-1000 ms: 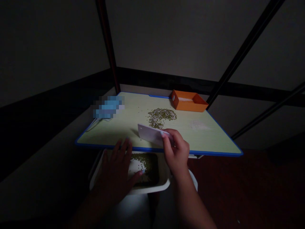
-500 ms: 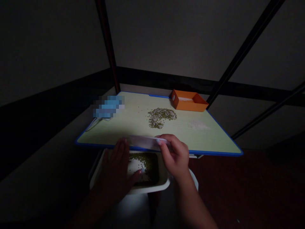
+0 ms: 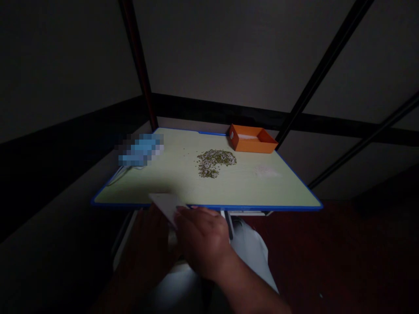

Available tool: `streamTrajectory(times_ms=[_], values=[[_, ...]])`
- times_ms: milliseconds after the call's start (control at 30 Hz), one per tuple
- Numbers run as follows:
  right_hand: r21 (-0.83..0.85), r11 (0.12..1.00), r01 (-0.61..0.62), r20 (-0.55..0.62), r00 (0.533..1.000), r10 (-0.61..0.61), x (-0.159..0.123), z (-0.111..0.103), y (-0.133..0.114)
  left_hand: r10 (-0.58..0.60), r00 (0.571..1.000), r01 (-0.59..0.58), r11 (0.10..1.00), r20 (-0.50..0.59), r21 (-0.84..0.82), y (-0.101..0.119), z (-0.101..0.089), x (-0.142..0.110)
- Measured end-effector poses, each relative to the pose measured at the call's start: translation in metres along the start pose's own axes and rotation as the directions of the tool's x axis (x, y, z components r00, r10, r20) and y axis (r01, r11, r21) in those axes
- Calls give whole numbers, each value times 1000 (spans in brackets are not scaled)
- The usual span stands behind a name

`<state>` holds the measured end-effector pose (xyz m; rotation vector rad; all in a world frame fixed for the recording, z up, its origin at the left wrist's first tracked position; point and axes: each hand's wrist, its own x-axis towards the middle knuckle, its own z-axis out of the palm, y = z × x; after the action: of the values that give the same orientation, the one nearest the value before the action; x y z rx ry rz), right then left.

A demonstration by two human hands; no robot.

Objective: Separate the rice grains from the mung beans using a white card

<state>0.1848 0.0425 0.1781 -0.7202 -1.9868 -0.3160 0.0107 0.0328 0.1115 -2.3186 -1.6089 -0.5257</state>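
My right hand (image 3: 204, 237) is closed on a thin white card (image 3: 165, 205), tilted at the table's front edge. My left hand (image 3: 149, 240), in deep shadow, is beside the card with its fingers stretched out; whether it touches the card is unclear. Below both hands is a white tray (image 3: 178, 266), mostly hidden by them. On the pale tabletop (image 3: 173, 161) beyond, small green beans (image 3: 216, 158) lie mixed with white grains in a curved patch.
An orange open box (image 3: 255, 146) stands at the table's back right, with something white inside. Fine white grains (image 3: 266, 171) are spread in front of it. A blurred-out blue item (image 3: 140, 149) with a pale cord lies at the left. Walls rise behind the table.
My right hand has moved left and down, bringing the card toward my left hand and turning it to a slant. The tray's bean-filled inside is now covered. The view has shifted slightly.
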Motion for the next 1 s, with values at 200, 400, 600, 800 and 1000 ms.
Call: streamTrajectory(times_ms=[200, 400, 600, 800, 1000], values=[[-224, 975, -5, 79, 997, 24, -1, 20, -4, 74, 997, -74, 995, 0, 74, -6, 7, 2], [-317, 946, -66, 179, 975, 128, -2, 11, 12, 87, 986, -70, 990, -145, 122, -4, 14, 4], [-412, 887, -207, 195, 931, 308, -5, 3, 27, 103, 974, -74, 986, -200, 148, 1, 6, 9], [-417, 867, -274, 196, 904, 380, -9, -12, 42, 112, 982, -91, 986, -150, 142, -4, 6, 8], [-414, 877, -244, 155, 930, 332, -16, -22, 48, 95, 981, -73, 989, -170, 130, 0, 4, 12]])
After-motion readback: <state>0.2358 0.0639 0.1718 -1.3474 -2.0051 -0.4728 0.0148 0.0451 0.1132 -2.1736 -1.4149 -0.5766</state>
